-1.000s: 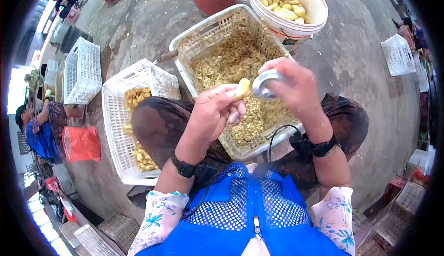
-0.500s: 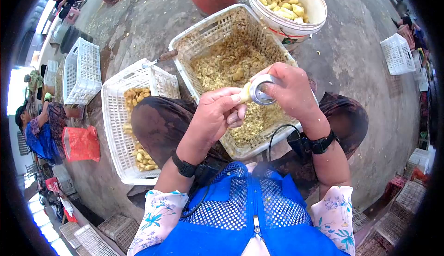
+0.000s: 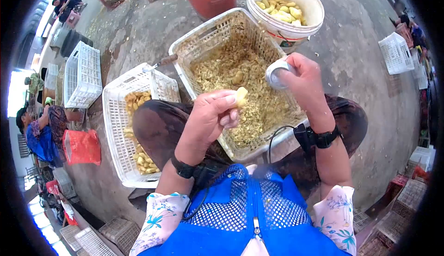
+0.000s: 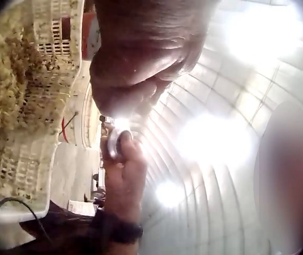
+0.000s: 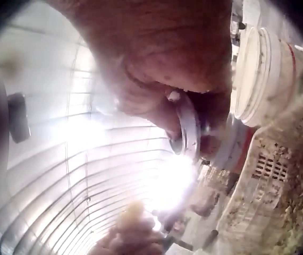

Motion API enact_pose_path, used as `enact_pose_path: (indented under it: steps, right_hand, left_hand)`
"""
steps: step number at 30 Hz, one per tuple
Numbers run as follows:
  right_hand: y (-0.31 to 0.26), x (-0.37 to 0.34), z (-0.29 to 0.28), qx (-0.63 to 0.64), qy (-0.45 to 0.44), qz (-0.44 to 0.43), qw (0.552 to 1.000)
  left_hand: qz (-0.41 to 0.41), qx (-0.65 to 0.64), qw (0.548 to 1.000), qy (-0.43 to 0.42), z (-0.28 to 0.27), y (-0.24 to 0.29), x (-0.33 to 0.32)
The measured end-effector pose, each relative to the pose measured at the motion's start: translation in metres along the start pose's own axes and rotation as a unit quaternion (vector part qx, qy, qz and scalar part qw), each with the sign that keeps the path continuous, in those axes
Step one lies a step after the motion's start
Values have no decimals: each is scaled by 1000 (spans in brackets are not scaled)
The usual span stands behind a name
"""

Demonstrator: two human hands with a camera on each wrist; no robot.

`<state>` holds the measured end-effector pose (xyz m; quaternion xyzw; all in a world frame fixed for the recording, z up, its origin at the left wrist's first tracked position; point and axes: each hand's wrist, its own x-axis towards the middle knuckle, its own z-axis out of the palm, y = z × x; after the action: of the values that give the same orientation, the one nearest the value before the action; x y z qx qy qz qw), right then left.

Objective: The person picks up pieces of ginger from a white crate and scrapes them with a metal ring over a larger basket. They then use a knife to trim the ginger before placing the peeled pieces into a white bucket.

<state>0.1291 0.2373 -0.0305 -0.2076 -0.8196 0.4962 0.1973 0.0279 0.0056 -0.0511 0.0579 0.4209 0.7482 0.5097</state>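
My left hand point(image 3: 213, 112) pinches a piece of peeled yellow root, like ginger point(image 3: 241, 97), between thumb and fingers. To its right, apart from the root, my right hand point(image 3: 306, 82) grips a shiny ring-shaped metal tool point(image 3: 274, 75). In the right wrist view the metal ring point(image 5: 187, 125) juts out below the curled fingers. Both hands are above a white plastic crate point(image 3: 184, 48) that holds a thick layer of yellowish peelings point(image 3: 231, 82). One root piece point(image 3: 237, 77) lies on the peelings.
A second crate point(image 3: 113, 131) with several roots stands at my left knee. A wooden-handled tool point(image 3: 165, 61) lies across the crates' rims. Behind are a white bucket point(image 3: 282, 33) of peeled roots and a red-and-grey bucket point(image 3: 210, 2). Another person point(image 3: 39, 133) sits at far left.
The metal ring was against the root half a second ago. My right hand has since drawn it away to the right, while my left hand keeps the root in nearly the same place.
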Motion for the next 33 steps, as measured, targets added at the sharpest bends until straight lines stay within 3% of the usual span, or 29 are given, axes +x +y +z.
enact_pose_path:
  steps: [4, 8, 12, 13, 17, 20, 23, 25, 29, 32, 33]
  right_hand:
    - [-17, -10, 8, 158, -120, -34, 980]
    - [-18, -9, 13, 181, -197, -23, 963]
    - [-9, -3, 7, 45, -125, -56, 990]
    - [-8, -1, 3, 68, -107, -35, 991]
    - [-16, -9, 0, 172, -169, -40, 970]
    - [-25, -14, 7, 131, -215, -34, 967]
    - [-12, -10, 5, 72, -126, -72, 987]
    - [-5, -1, -2, 41, -73, -69, 994]
    - [-14, -11, -2, 115, -142, -88, 979]
    - [-14, -14, 5, -17, -228, -80, 970]
    - [-9, -13, 5, -22, -217, -90, 972]
  left_hand:
    - [-7, -8, 1000, -16, 5, -1, 2]
    - [-20, -34, 998, -54, 0, -2, 2]
    - [-31, -22, 997, -75, -3, -4, 0]
    - [-33, -27, 996, -81, -3, -4, 0]
    - [-45, -60, 992, -99, -5, -4, 3]
    - [-52, -53, 994, -79, 3, -5, 1]
    - [-47, -39, 991, -116, -5, -6, 5]
    - [-39, 2, 997, -69, -1, -4, 1]
    - [7, 93, 995, -21, 0, -11, 5]
    - [15, 134, 991, -20, 0, -13, 4]
    - [20, 160, 987, -7, 2, -13, 4]
